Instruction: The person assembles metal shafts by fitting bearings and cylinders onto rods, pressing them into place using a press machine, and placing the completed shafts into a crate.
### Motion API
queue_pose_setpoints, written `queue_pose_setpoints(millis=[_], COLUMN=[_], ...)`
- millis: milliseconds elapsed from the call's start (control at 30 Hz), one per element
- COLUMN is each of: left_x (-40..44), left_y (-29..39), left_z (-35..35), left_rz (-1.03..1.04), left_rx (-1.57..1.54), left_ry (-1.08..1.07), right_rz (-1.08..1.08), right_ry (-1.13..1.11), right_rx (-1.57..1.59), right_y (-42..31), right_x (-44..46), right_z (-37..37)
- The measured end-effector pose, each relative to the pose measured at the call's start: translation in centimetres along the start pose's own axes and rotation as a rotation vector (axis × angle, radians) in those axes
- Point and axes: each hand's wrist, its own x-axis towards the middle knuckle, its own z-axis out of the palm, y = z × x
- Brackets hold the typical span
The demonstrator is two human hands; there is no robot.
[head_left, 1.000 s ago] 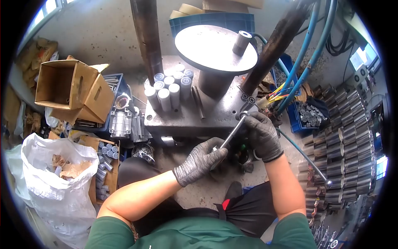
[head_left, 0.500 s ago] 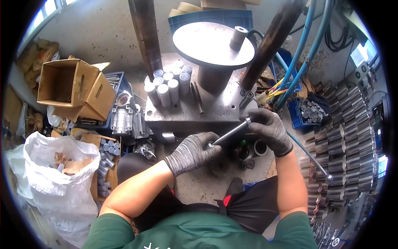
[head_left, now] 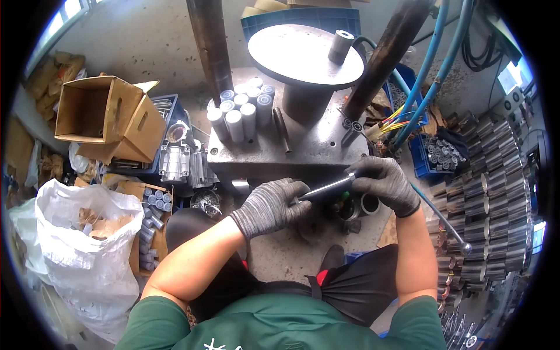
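A slim shiny metal shaft (head_left: pixel 328 187) spans the gap between my two gloved hands, in front of the press table. My left hand (head_left: pixel 269 205) is closed around its left end. At the other end, my right hand (head_left: pixel 387 183) pinches the shaft with thumb and fingers, near a bright collar or ring. The right end sits slightly higher than the left. Both tips are partly hidden by my fingers. Beyond my hands, several grey cylinders (head_left: pixel 234 125) stand upright on the metal table (head_left: pixel 315 153), beside a loose dark rod (head_left: pixel 282 130).
A round steel plate (head_left: pixel 303 52) bears a short hollow cylinder (head_left: pixel 340 46). Dark columns flank it. At left are a cardboard box (head_left: pixel 87 111) and a white sack (head_left: pixel 81 256). Stacked metal tubes (head_left: pixel 490 198) fill the right, near a ball-ended lever (head_left: pixel 443 221).
The shaft has tilted to lie more level, its right end lower. Both hands keep hold of it. The whole view has shifted slightly.
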Motion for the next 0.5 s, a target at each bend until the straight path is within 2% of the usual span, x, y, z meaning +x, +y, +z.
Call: queue_pose_setpoints(millis=[100,267,467,500], left_x=[-0.1,-0.3,-0.6,-0.6], left_y=[-0.2,-0.3,-0.7,-0.7], left_z=[0.3,0.1,1.2,1.3], left_rz=[-0.037,-0.047,-0.080,-0.075], left_rx=[-0.136,-0.183,-0.187,-0.187], left_ry=[-0.015,-0.038,-0.024,-0.013], right_rz=[0.007,0.070,-0.010,0.038], right_ry=[0.012,0.042,0.023,0.016], right_rx=[0.007,0.021,-0.051,-0.033], right_y=[-0.3,-0.6,0.8,0.8], right_x=[0.0,0.1,0.9,1.0], right_z=[0.2,0.7,1.7,1.6])
